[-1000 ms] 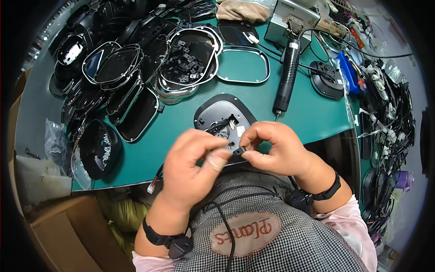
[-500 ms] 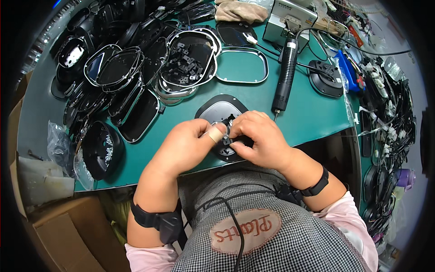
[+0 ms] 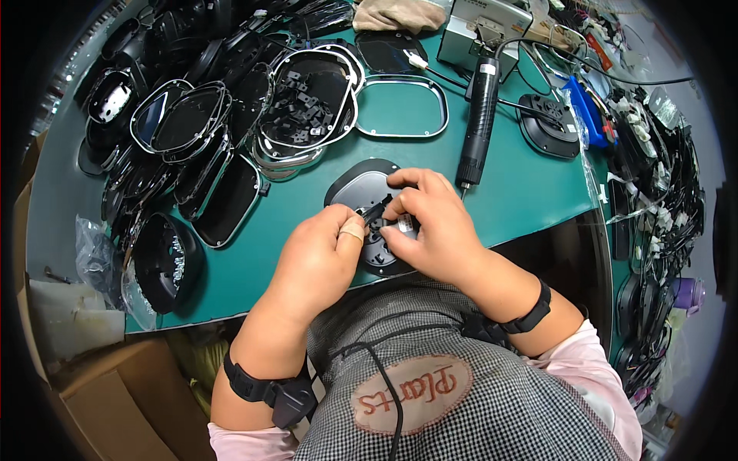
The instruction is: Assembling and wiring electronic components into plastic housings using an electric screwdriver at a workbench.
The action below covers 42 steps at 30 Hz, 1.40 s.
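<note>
A rounded black housing (image 3: 350, 183) with a dark grey inner face lies on the green table in front of me. My left hand (image 3: 321, 250), with a tan bandage (image 3: 353, 227) on its thumb, pinches a short black cable (image 3: 375, 210) over the housing's middle. My right hand (image 3: 434, 215) is over the housing's right side, fingers curved, with a gap between thumb and index finger. A small black clip (image 3: 377, 226) sits between the two hands, partly hidden; whether it is fixed cannot be seen. Beyond my right hand lies a black electric screwdriver (image 3: 481, 123).
Oval frames stand stacked at the left, several small black clips (image 3: 300, 111) inside them. A single oval frame (image 3: 446, 115) lies nearby. Screws fill part of a black bowl (image 3: 146, 265). Another black housing (image 3: 548, 134), a blue bin (image 3: 582, 115) and a metal box (image 3: 461, 38) stand farther right.
My right thumb and index finger have drawn apart from the small clip they held, and more of the housing shows between them. My left hand has shifted slightly left and nearer me.
</note>
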Each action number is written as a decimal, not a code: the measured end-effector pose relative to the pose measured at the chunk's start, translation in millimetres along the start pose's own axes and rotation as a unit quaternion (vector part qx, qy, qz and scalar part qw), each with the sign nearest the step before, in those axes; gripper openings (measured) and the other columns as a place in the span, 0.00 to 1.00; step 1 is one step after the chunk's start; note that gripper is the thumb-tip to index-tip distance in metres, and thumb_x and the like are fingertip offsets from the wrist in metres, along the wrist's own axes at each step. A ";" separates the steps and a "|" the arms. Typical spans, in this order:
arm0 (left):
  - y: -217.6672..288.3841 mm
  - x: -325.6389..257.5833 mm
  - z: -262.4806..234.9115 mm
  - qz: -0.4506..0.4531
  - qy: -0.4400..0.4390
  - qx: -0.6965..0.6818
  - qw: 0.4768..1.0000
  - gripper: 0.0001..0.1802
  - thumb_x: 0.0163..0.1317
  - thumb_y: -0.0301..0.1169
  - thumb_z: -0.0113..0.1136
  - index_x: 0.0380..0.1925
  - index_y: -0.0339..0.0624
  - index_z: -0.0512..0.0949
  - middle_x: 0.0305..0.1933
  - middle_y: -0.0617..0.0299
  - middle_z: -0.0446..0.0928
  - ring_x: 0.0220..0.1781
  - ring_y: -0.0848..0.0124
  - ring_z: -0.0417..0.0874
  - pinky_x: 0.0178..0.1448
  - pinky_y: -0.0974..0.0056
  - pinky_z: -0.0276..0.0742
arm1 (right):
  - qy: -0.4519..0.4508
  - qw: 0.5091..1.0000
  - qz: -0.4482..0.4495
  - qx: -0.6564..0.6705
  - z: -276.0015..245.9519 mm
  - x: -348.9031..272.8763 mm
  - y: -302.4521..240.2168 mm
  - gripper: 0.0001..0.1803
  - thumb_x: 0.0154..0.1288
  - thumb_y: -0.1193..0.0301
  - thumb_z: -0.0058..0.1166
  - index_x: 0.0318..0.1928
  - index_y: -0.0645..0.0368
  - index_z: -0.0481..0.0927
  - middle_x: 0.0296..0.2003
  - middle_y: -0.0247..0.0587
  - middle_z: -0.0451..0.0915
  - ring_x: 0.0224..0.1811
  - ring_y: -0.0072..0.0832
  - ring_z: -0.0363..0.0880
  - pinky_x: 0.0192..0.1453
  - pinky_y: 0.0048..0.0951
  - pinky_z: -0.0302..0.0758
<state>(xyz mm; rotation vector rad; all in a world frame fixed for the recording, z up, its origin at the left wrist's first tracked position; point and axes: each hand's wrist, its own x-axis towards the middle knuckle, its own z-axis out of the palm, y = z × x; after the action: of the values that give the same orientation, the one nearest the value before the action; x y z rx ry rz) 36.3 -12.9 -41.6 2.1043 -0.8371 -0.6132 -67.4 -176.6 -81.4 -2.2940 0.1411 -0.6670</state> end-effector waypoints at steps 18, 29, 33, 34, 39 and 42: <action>-11.6 -1.8 9.3 -0.011 0.028 -0.112 0.993 0.12 0.73 0.31 0.50 0.34 0.35 0.77 0.25 0.68 0.72 0.28 0.79 0.69 0.33 0.69 0.68 | 0.021 0.991 0.070 0.116 7.1 -2.2 1.1 0.11 0.51 0.74 0.69 0.35 0.59 0.82 0.51 0.47 0.79 0.54 0.44 0.77 0.59 0.41 0.74; -9.9 -7.3 9.4 0.052 0.072 0.006 0.996 0.10 0.73 0.31 0.53 0.35 0.36 0.77 0.24 0.56 0.72 0.26 0.68 0.71 0.33 0.63 0.70 | -0.054 0.994 -0.075 -0.058 -3.9 27.0 3.0 0.16 0.47 0.67 0.72 0.35 0.55 0.80 0.43 0.38 0.80 0.50 0.41 0.77 0.57 0.41 0.72; -11.9 -7.2 11.5 0.058 0.074 0.025 0.995 0.10 0.73 0.31 0.53 0.35 0.35 0.77 0.26 0.54 0.75 0.27 0.64 0.74 0.34 0.60 0.72 | -0.086 0.988 -0.129 -0.003 -8.6 30.1 12.8 0.17 0.48 0.68 0.72 0.41 0.54 0.84 0.41 0.36 0.81 0.49 0.41 0.77 0.55 0.41 0.74; -11.7 -6.8 12.0 0.062 0.077 0.035 0.995 0.10 0.72 0.31 0.54 0.35 0.35 0.77 0.27 0.52 0.76 0.27 0.61 0.76 0.35 0.59 0.73 | -0.084 0.989 -0.122 -0.004 -7.9 30.6 13.6 0.15 0.48 0.68 0.72 0.39 0.54 0.85 0.39 0.36 0.81 0.48 0.41 0.78 0.54 0.41 0.74; -4.4 -11.5 13.7 0.117 0.135 0.156 0.972 0.07 0.65 0.30 0.62 0.35 0.38 0.78 0.31 0.51 0.78 0.31 0.52 0.79 0.35 0.54 0.75 | -0.066 0.993 -0.101 -0.015 2.0 29.1 13.7 0.10 0.49 0.70 0.71 0.34 0.52 0.86 0.37 0.34 0.82 0.47 0.40 0.78 0.52 0.41 0.74; -7.3 -9.0 14.4 0.153 0.162 0.209 0.952 0.07 0.60 0.30 0.66 0.34 0.40 0.78 0.32 0.53 0.78 0.32 0.52 0.80 0.35 0.53 0.76 | -0.055 0.992 -0.110 -0.018 3.3 26.2 14.5 0.10 0.50 0.70 0.70 0.35 0.52 0.86 0.37 0.33 0.82 0.45 0.39 0.78 0.51 0.41 0.74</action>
<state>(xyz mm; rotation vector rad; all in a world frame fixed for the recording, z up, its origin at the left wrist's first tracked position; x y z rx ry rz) 23.5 -9.8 -54.6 2.2916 -1.1428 0.0864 -41.9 -192.6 -82.1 -2.3956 -0.1557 -0.6515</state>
